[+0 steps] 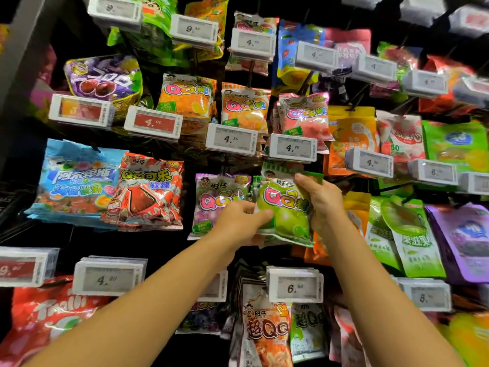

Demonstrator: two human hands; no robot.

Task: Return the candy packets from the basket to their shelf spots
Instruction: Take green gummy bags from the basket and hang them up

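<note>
Nearest, two bare forearms rise from the bottom edge toward the middle of a hanging candy display. Left hand (239, 223) grips the lower left edge of the green QQ packet (287, 207), fingers curled round the edge, thumb on the front. Right hand (321, 200) holds the same packet at its upper right, thumb pinching the top corner, fingers behind and out of sight. So both hands are closed on this one packet; neither is free.

Packet position: held upright, front facing the camera, in the third row of the display, directly below the white price tag reading 4.20 (293, 148). Its top edge reaches up close to that tag. Whether its hole is on a peg cannot be told; the top is partly covered by the thumb and the tag.

Just beside it to the left hangs a purple QQ packet (215, 202), which the left hand's knuckles overlap. Further left, a red cola packet (148, 192) and a blue packet (76, 181).

Behind and above, the next row carries an orange QQ packet (244, 107) and a pink QQ packet (304, 115). To the right, green pouches (412, 234) hang well apart from the hands. Far rows at the top are blurred.
</note>
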